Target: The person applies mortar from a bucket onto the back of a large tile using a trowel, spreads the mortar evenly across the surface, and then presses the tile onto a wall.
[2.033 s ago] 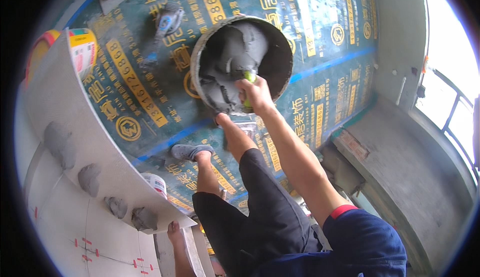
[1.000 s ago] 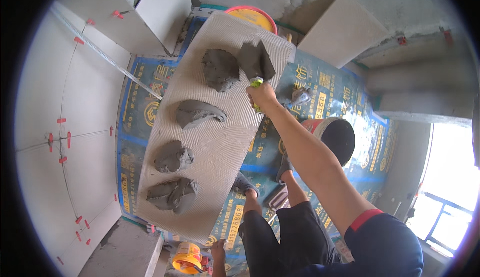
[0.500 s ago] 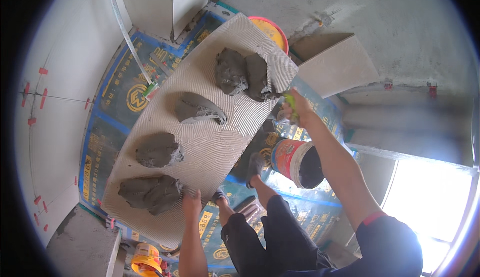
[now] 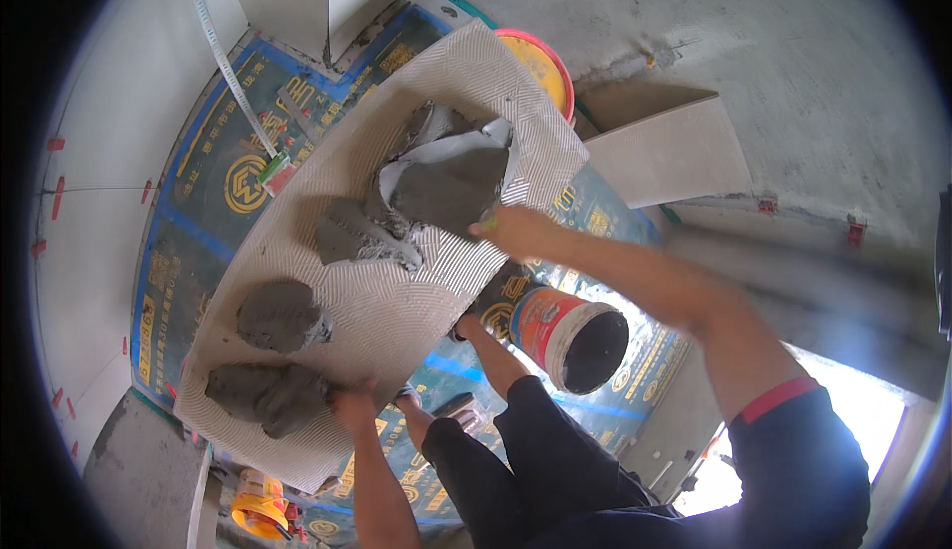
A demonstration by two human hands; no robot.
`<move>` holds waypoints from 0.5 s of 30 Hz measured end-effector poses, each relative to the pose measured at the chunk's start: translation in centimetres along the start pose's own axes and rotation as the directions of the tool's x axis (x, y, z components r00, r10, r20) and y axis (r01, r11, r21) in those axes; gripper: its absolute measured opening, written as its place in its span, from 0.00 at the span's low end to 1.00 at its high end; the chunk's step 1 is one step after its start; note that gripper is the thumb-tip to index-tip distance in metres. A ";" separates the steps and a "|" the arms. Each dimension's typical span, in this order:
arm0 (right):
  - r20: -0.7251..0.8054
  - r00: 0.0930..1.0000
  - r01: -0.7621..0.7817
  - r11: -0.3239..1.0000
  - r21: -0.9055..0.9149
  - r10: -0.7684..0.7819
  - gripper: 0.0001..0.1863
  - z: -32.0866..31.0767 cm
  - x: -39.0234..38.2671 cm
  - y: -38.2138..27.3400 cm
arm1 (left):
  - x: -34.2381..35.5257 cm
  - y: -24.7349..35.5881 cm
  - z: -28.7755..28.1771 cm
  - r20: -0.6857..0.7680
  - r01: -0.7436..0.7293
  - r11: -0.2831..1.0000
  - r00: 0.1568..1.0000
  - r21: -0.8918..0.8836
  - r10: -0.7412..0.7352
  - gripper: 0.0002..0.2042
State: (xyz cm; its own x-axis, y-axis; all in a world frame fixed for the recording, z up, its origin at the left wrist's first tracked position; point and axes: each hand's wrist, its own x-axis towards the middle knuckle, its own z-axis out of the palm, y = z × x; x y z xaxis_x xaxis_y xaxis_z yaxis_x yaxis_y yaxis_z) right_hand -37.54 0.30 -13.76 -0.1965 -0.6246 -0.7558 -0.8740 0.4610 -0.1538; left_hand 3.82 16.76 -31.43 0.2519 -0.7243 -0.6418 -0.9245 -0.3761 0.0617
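The right hand [image 4: 514, 233] clasps a green handle [image 4: 486, 226]; the left hand [image 4: 355, 408] is at the tile [image 4: 397, 303], openness unclear.

Mortar heaps [image 4: 281, 316] on the tile [image 4: 392, 316], bucket [image 4: 543, 326] rightward, second bucket [image 4: 562, 66] beyond.

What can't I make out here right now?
In the head view:
- Green tool handle: mostly covered by the right hand.
- Left hand: fingers blurred, grip unclear.
- Whatever supports the tile: hidden beneath it.
- Red-and-white bucket: too dark inside to judge its contents.
- Measuring strip: upper end cut off by the top edge.
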 end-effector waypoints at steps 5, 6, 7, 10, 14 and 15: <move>0.026 0.998 0.063 0.893 -0.445 -0.057 0.31 -7.4 4.0 4.9 | 0.7 -2.0 1.0 -0.003 -0.057 0.993 0.998 0.106 0.058 0.40; -0.014 0.998 0.045 0.898 -0.437 -0.057 0.31 -7.7 4.6 6.8 | 0.5 -1.5 1.2 -0.094 -0.101 0.989 0.989 0.110 0.112 0.39; -0.049 0.997 0.038 0.906 -0.421 -0.065 0.31 -7.6 5.0 7.4 | 0.6 -1.9 1.0 -0.082 -0.089 0.989 0.992 0.118 0.099 0.39; -0.072 0.996 -0.075 0.933 -0.351 0.054 0.32 -7.7 5.8 7.7 | 0.7 -3.2 0.7 -0.052 -0.075 0.988 0.995 0.133 0.083 0.38; -0.024 0.994 -0.113 0.972 -0.205 0.110 0.33 -7.1 5.7 9.5 | 0.4 -2.0 0.3 -0.128 -0.084 0.996 0.988 0.017 0.086 0.37; 0.141 0.966 -0.231 0.969 0.088 0.217 0.33 -6.8 4.3 9.4 | 0.0 -1.4 0.1 -0.160 -0.093 0.995 0.982 0.032 0.097 0.37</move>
State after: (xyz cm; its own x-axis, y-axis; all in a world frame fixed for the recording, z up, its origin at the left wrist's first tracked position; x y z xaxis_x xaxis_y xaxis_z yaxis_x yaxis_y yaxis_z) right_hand -49.59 -2.34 -14.12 -0.3172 -0.4144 -0.8530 -0.7624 0.6464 -0.0305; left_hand 5.08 17.29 -31.61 0.2036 -0.8406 -0.5019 -0.9525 -0.2886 0.0969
